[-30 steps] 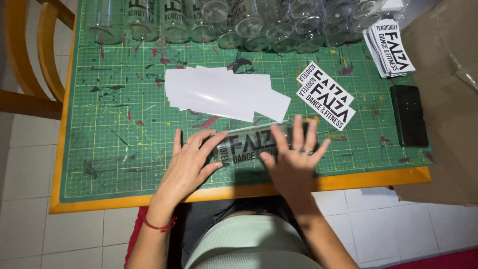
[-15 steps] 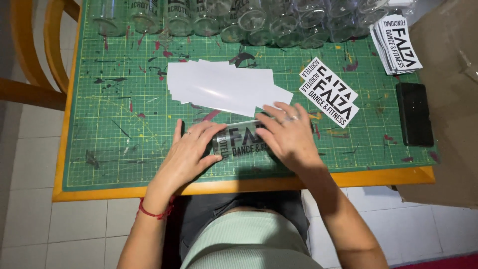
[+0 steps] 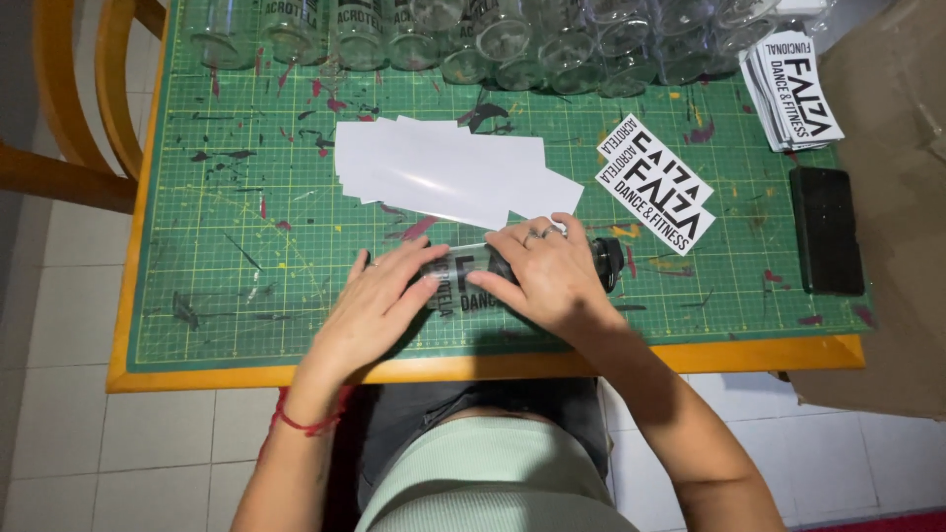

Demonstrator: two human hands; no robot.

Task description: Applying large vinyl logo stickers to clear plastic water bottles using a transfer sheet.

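Note:
A clear plastic bottle (image 3: 463, 281) with a black cap (image 3: 609, 262) lies on its side on the green cutting mat (image 3: 246, 286), cap to the right. A black-lettered sticker is on its side. My left hand (image 3: 379, 305) presses on the bottle's left part, fingers spread over the sticker. My right hand (image 3: 547, 276) lies over the bottle's right part, with a ring on one finger. Both hands hold the bottle down near the table's front edge.
A fan of white backing sheets (image 3: 443, 177) lies behind the bottle. Loose black-and-white stickers (image 3: 655, 182) lie to the right, a stack of them (image 3: 791, 89) at the far right, a black phone (image 3: 826, 229) below it. Clear bottles (image 3: 512, 34) line the back edge. A wooden chair (image 3: 79, 108) stands left.
My right hand has slid left over the bottle and closed on it, baring the black cap. The left hand shifted slightly right along the sticker.

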